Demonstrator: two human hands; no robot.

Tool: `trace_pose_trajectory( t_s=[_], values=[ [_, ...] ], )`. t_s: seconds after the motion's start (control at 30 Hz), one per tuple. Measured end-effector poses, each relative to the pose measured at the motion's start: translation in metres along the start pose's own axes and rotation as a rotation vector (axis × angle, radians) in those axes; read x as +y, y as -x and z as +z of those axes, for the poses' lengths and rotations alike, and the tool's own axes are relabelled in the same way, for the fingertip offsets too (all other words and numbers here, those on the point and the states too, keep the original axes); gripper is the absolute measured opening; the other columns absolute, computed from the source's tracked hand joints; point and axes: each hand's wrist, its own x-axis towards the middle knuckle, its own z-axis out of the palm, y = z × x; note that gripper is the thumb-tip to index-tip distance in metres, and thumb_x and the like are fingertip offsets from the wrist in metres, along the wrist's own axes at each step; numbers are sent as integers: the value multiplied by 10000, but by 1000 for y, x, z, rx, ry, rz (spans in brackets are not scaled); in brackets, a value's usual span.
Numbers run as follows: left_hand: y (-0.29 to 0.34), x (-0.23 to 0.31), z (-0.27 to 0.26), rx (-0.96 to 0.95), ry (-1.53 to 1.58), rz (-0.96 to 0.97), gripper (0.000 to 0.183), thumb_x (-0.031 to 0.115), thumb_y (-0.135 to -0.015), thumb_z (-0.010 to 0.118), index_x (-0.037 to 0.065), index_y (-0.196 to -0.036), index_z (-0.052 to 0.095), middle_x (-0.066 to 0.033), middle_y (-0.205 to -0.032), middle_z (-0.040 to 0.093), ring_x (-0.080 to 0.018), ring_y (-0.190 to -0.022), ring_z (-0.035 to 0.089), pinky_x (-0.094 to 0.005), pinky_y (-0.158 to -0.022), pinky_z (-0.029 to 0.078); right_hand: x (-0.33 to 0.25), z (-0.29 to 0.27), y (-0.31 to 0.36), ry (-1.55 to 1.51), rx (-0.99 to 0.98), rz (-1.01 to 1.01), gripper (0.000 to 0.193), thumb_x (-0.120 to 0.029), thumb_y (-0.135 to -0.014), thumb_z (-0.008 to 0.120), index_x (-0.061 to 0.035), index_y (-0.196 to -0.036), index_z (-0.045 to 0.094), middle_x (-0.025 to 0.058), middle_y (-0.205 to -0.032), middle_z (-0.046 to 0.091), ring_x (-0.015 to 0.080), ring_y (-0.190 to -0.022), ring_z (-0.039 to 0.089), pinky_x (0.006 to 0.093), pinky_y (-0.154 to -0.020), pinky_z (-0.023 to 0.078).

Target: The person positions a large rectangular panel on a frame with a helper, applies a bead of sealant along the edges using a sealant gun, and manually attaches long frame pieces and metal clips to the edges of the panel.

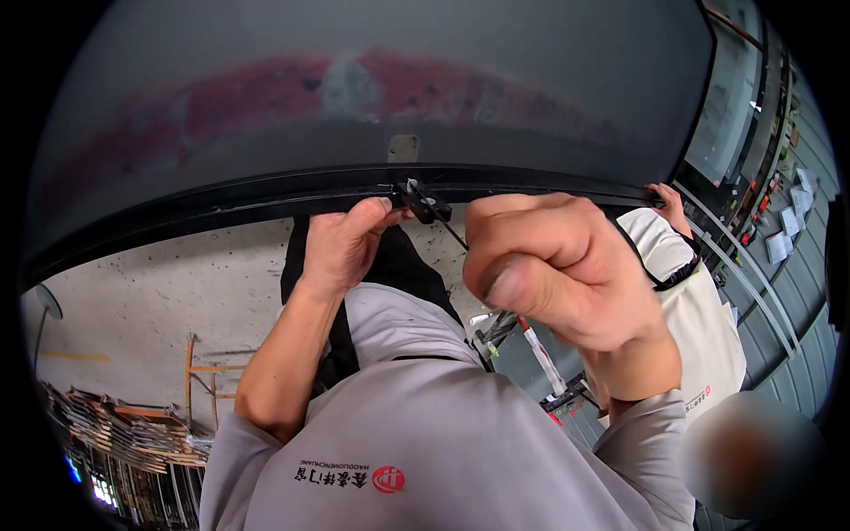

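A dark grey panel [221, 97] with a reddish smeared band spans the upper view, edged by a black frame [283, 196]. A small black fitting [427, 203] sits at the middle of this frame edge. My left hand [341, 243] is closed there, thumb and fingers pinching at the fitting's left end; the fingertips are partly hidden. From the fitting, a thin dark rod [454, 233], perhaps a hex key, runs to my right hand [567, 265]. That hand is curled in a fist around the rod's other end, which its fingers hide.
A co-worker in a light apron [699, 310] stands at right, one hand [673, 208] on the frame's far right end. Stacked long profiles [124, 434] and an orange metal rack [199, 372] are at lower left. A red-and-white bar [540, 354] lies below my right hand.
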Motion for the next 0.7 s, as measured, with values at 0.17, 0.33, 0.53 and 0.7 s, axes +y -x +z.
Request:
trace_pose_trajectory(
  t_s=[0.17,0.33,0.53,0.7],
  values=[
    [-24,-24,22,11,41,12,120,0,-879,602,-54,-951,680,-136,-968,707,-214,-876,687,-331,-823,552,-23,-25,3,-115,-16,517,253,-173,-817,777,-1,-722,618,31,-699,567,94,-652,479,263,-556,372],
    [-38,-40,30,-31,-14,4,228,47,-918,580,-51,-1118,627,-138,-1055,682,-243,-958,676,-399,-879,563,-36,-38,10,-145,109,669,219,-4,-713,834,-15,-743,618,9,-707,576,56,-679,511,202,-601,414],
    [-41,-37,42,12,23,-11,135,11,-893,597,-77,-953,679,-156,-1013,699,-236,-922,685,-352,-861,552,-35,-46,24,52,173,429,178,-3,-747,808,8,-786,635,61,-734,648,85,-707,609,209,-648,468],
    [-41,-35,43,0,15,-18,136,9,-892,595,-71,-960,682,-153,-1022,697,-237,-944,680,-352,-864,550,-10,-66,27,106,-91,138,73,-39,-911,631,22,-925,669,73,-802,679,112,-700,668,241,-570,495]
  ],
)
